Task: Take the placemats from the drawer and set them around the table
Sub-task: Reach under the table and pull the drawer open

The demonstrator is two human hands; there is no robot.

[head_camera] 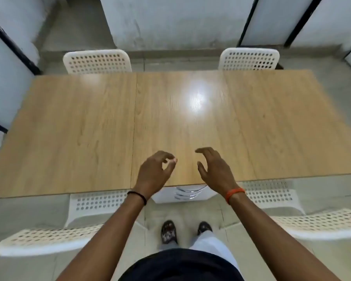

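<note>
A long wooden table (89, 128) fills the middle of the view, with no placemat in sight on it. Under its near edge, between my wrists, a white drawer unit (166, 194) with curved chrome handles shows, its fronts closed as far as I can tell. My left hand (153, 172) hovers over the table's near edge with curled fingers, thumb and forefinger almost touching, holding nothing. My right hand (215, 168) hovers beside it, fingers apart and bent, also holding nothing. A black band is on the left wrist, an orange one on the right.
Two white perforated chairs (97, 61) (249, 58) stand at the table's far side. Two more (49, 238) (322, 222) flank me at the near side, left and right. White wall panels with black frames rise behind. My feet stand on a grey tiled floor (28, 211).
</note>
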